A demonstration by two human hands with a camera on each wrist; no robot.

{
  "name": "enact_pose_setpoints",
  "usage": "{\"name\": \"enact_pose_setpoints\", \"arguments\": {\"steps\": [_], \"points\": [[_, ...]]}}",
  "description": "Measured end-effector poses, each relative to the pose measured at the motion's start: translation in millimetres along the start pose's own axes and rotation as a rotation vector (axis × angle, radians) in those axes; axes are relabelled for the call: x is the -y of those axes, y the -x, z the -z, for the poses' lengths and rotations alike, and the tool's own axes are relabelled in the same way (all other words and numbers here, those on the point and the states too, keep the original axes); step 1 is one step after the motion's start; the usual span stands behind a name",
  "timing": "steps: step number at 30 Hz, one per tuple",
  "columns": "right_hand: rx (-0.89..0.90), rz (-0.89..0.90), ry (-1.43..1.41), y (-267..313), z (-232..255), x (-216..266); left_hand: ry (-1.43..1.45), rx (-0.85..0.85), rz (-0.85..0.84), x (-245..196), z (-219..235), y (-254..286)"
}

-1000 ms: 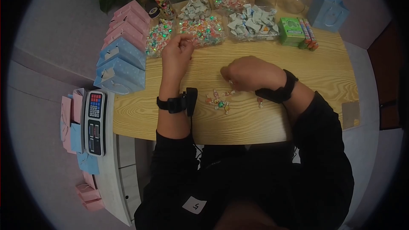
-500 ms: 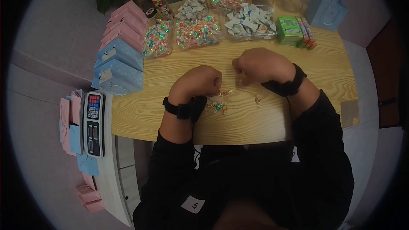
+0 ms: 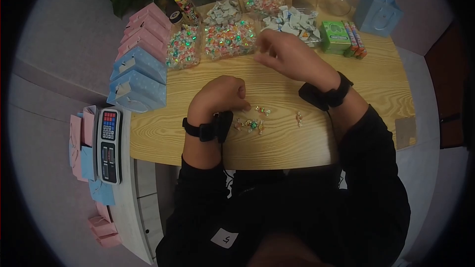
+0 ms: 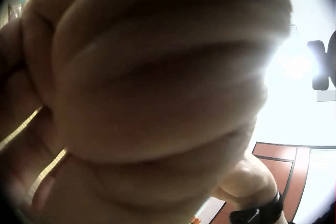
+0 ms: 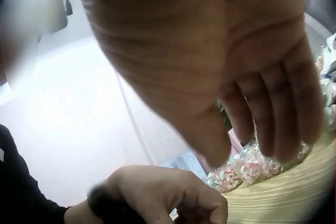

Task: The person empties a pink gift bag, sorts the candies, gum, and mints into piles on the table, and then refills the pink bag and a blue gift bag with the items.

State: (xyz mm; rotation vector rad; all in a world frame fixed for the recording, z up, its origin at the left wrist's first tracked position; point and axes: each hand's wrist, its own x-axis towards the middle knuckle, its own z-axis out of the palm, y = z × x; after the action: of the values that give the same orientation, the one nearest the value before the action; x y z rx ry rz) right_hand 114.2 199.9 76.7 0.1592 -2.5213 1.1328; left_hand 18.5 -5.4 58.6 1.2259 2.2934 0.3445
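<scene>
In the head view my left hand (image 3: 217, 98) rests low over the wooden table (image 3: 198, 148), fingers loosely curled; no item shows in it. Close to its fingertips lie a wrapped candy (image 3: 262, 111) and a small cluster of wrapped candies (image 3: 253, 125). Another candy (image 3: 299, 118) lies apart to the right. My right hand (image 3: 292, 58) is above the table, its bent fingers apart, between the tray of colourful candies (image 3: 230, 39) and the tray of pale packets (image 3: 296, 22). The right wrist view shows relaxed fingers (image 5: 283, 108) with nothing visible in them.
Further trays of candies (image 3: 183, 48) and pale packets (image 3: 222, 12) stand at the back. Pink bags (image 3: 147, 29) and blue bags (image 3: 136, 89) line the left side; a scale (image 3: 110, 143) sits beyond. Green boxes (image 3: 335, 37), a glass jar (image 3: 339, 0) and a blue bag (image 3: 378, 12) are at right.
My left hand came back from the candy trays to the loose candies, then shifted slightly left. My right hand moved away from the loose candies, up toward the trays, its fingers spreading.
</scene>
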Motion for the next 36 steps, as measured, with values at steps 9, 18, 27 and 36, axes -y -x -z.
{"name": "enact_pose_setpoints", "arguments": {"steps": [9,18,27,36], "points": [[0.772,0.083,0.322,37,-37,13,0.069,-0.011,-0.027,5,-3,-7],[0.753,0.124,0.294,30,-35,5,1.075,-0.840,-0.140,29,11,-28],[0.361,-0.263,-0.522,-14,-12,-19,0.849,-0.792,-0.033,28,15,-14],[0.848,0.202,0.163,30,-37,24,0.714,-0.716,0.041,37,4,-26]]}}
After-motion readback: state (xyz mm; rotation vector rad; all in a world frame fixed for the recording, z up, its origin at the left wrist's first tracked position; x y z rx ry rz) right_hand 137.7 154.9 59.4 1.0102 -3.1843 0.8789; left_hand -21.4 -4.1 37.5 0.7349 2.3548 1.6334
